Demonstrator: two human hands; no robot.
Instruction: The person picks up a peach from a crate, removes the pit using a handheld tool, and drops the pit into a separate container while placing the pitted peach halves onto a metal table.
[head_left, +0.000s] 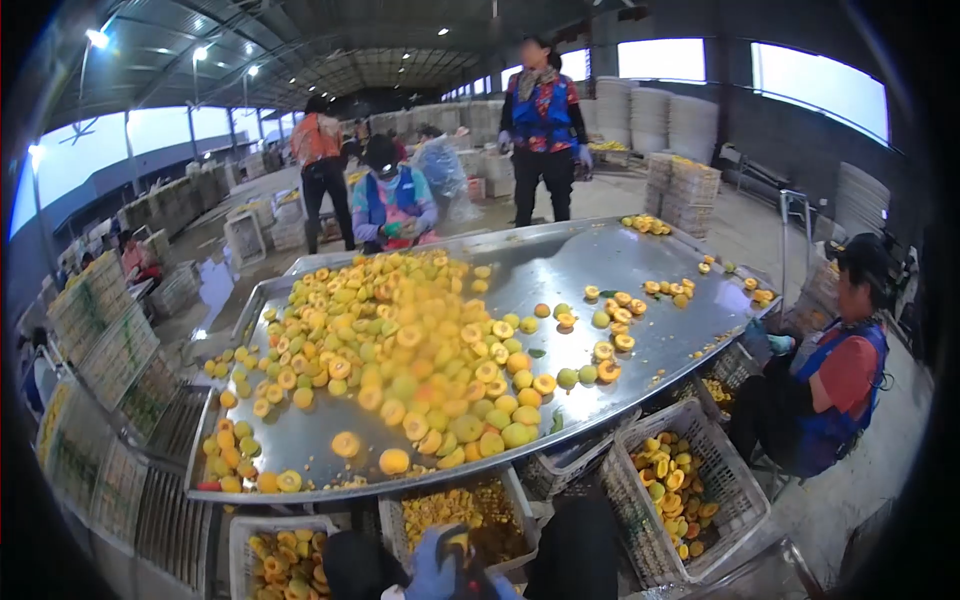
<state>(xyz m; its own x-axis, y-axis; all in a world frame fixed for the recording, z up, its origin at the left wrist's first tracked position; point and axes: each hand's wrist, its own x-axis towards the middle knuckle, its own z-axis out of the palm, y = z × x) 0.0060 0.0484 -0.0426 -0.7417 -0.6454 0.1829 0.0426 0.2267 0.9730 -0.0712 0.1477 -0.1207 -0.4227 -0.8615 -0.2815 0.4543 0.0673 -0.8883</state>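
At the bottom edge, my left hand (430,568) wears a blue glove, its fingers closed around a small yellow-orange peach piece (458,541). Beside it is my right hand (502,588), also in blue and mostly cut off by the frame; something dark lies between the two hands, and I cannot tell what it is. Both hands are low over my lap, in front of a crate (526,500) of small yellow bits. Beyond them a steel table (310,435) carries a large heap of peaches (400,340), many halved.
Crates of peach halves stand at left (240,540) and right (735,480) under the table edge. A seated person (840,370) works at the right. Across the table, one person (395,200) sits and another (542,120) stands. Stacked crates (105,350) line the left side.
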